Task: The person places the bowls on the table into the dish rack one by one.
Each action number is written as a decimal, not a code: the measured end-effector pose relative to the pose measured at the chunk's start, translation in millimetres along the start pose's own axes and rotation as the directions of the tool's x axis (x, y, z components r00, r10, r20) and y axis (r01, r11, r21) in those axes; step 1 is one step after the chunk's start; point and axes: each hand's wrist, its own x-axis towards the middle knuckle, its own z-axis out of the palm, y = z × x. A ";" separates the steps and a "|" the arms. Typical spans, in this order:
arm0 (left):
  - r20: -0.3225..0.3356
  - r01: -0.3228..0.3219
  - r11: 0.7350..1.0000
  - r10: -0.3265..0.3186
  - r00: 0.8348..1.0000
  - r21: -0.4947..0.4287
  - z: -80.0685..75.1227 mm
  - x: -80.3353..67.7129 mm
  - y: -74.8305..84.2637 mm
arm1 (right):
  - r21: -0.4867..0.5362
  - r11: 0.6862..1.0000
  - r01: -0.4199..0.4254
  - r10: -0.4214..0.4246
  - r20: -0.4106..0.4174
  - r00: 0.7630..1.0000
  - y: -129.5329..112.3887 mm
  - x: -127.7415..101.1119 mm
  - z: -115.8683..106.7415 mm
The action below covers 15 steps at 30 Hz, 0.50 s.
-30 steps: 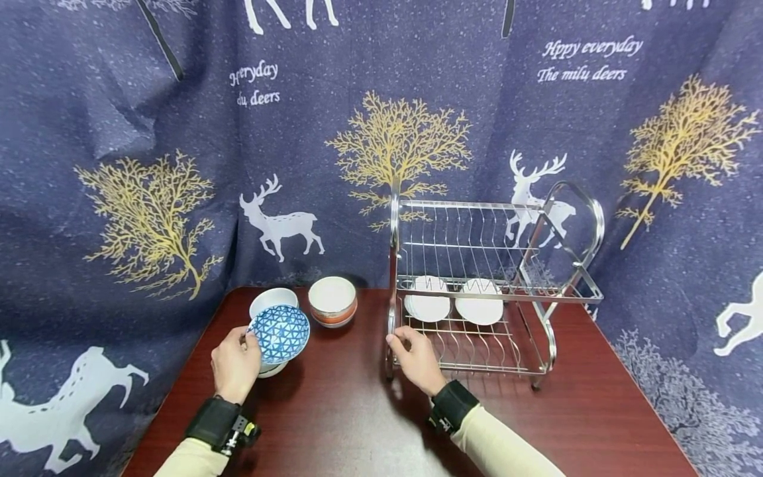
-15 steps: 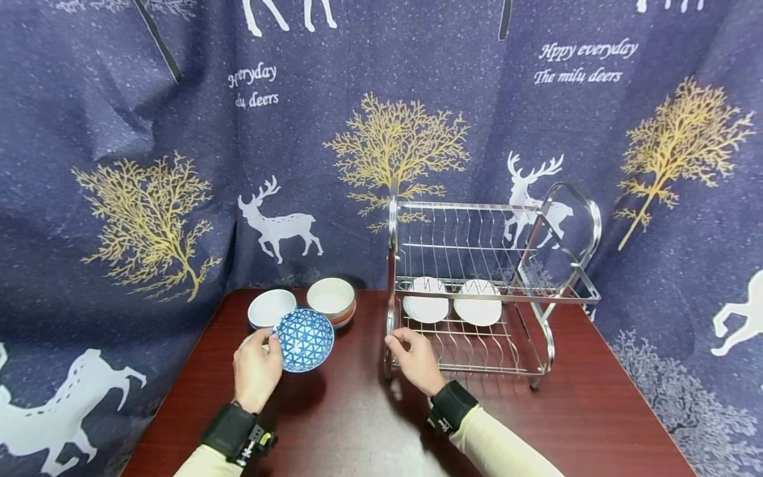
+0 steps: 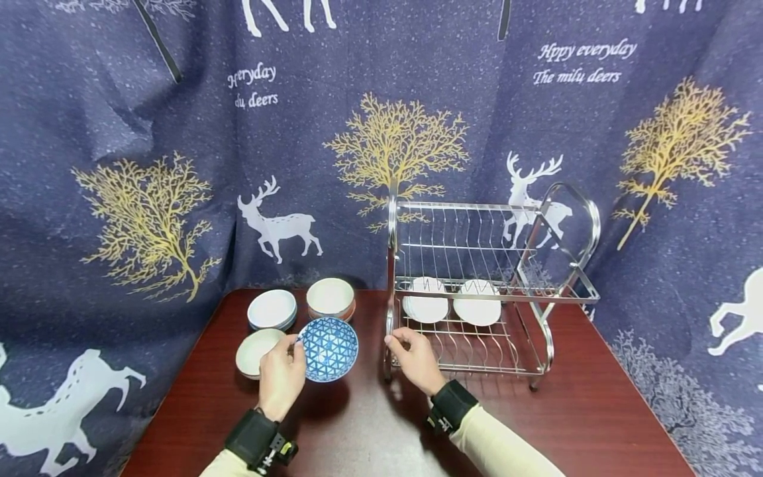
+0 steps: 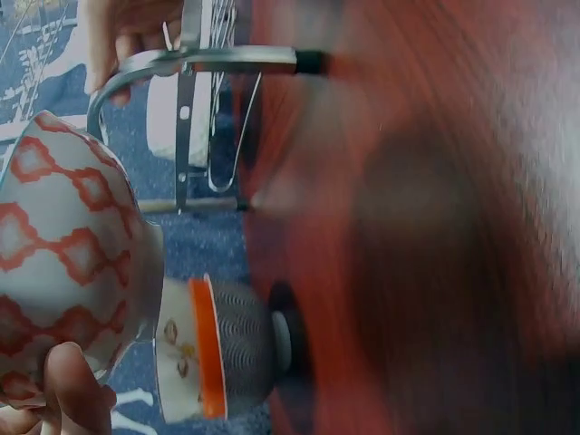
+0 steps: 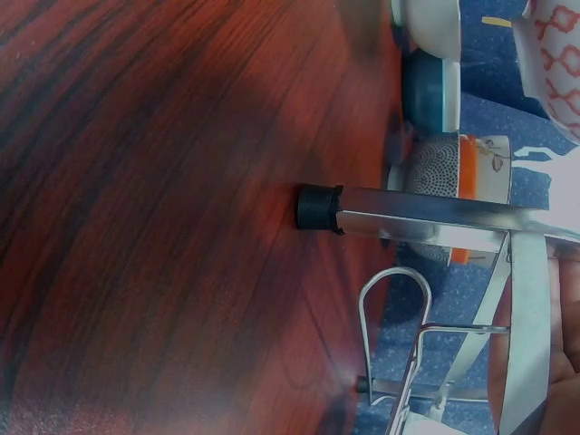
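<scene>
My left hand (image 3: 292,352) pinches the rim of a bowl (image 3: 328,348), blue triangle-patterned inside, held tilted above the table just left of the rack. In the left wrist view the bowl's outside (image 4: 63,263) is white with a red lattice, and my fingers (image 4: 65,391) are under its rim. My right hand (image 3: 402,342) curls round the front left post (image 3: 390,311) of a chrome two-tier dish rack (image 3: 539,295). Two white plates (image 3: 426,307) (image 3: 477,311) stand in the lower tier. The upper tier holds nothing.
A stack of white bowls (image 3: 271,309), an orange-banded bowl (image 3: 330,298) and a cream bowl (image 3: 255,352) sit on the dark red table (image 3: 357,430) left of the rack. A deer-print curtain (image 3: 179,165) hangs close behind. The rack's black foot (image 5: 317,208) rests on the wood.
My left hand carried the blue bowl rightward and a little down, from above the white stack toward the rack. A cream bowl now shows on the table. My right hand stayed on the post.
</scene>
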 end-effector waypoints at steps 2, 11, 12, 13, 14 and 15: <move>0.008 0.002 1.000 -0.002 1.000 -0.007 3.6 -3.3 2.7 | 0.001 1.000 0.008 -0.008 0.000 1.000 0.5 0.2 -0.3; 0.041 -0.008 0.999 0.010 0.999 -0.044 18.1 -13.2 13.3 | 0.087 0.996 -0.021 0.024 -0.039 0.999 3.6 0.0 -0.4; 0.044 -0.008 0.999 0.010 0.999 -0.046 19.0 -13.9 14.8 | 0.092 0.995 -0.028 0.032 -0.048 0.998 3.6 -0.1 -0.7; 0.051 -0.011 0.999 0.013 0.999 -0.051 19.7 -14.6 16.3 | 0.101 0.994 -0.037 0.042 -0.053 0.998 3.4 -0.1 -1.2; 0.055 -0.014 0.998 0.017 0.998 -0.054 20.3 -15.1 17.9 | 0.108 0.993 -0.043 0.049 -0.058 0.997 3.0 -0.3 -1.8; 0.058 -0.018 0.998 0.021 0.998 -0.059 20.7 -15.6 19.5 | 0.128 0.990 -0.051 0.059 -0.055 0.997 2.8 -0.4 -2.6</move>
